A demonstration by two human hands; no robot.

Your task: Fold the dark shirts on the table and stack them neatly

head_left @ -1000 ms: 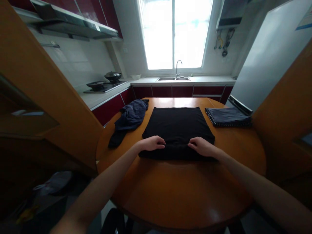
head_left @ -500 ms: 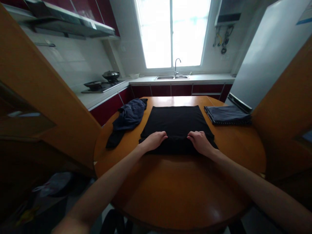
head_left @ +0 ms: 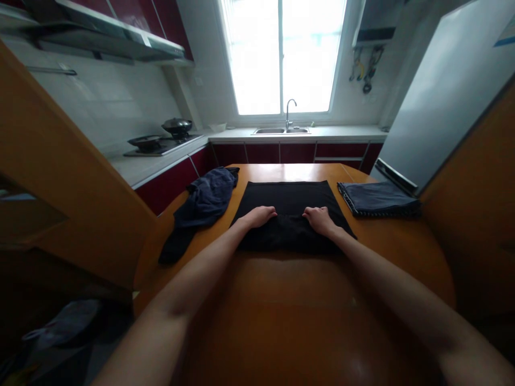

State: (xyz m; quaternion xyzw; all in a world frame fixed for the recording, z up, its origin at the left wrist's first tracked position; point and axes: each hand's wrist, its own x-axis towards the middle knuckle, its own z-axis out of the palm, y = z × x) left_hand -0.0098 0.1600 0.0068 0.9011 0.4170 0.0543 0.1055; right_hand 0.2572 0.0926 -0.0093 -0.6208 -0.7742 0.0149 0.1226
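A black piece of clothing [head_left: 285, 195] lies spread on the wooden table [head_left: 289, 300]; its exact kind does not show. Its near part is turned over in a fold toward the far side. My left hand [head_left: 260, 216] pinches the folded edge left of the middle, fingers closed on the cloth. On the same edge, right of the middle, my right hand [head_left: 321, 219] has a like pinch. Both hands are a short way apart, and the fingertips are partly hidden by the cloth.
Crumpled dark blue clothing [head_left: 211, 195] lies at the table's left edge. A folded stack of grey-blue cloth [head_left: 378, 198] sits at the right. Behind are a counter with a sink [head_left: 279, 131], a stove with pans [head_left: 177, 127] and a refrigerator [head_left: 438, 91].
Both hands have moved away from me and slightly closer together, carrying the folded edge of the black clothing farther over. The view has shifted slightly.
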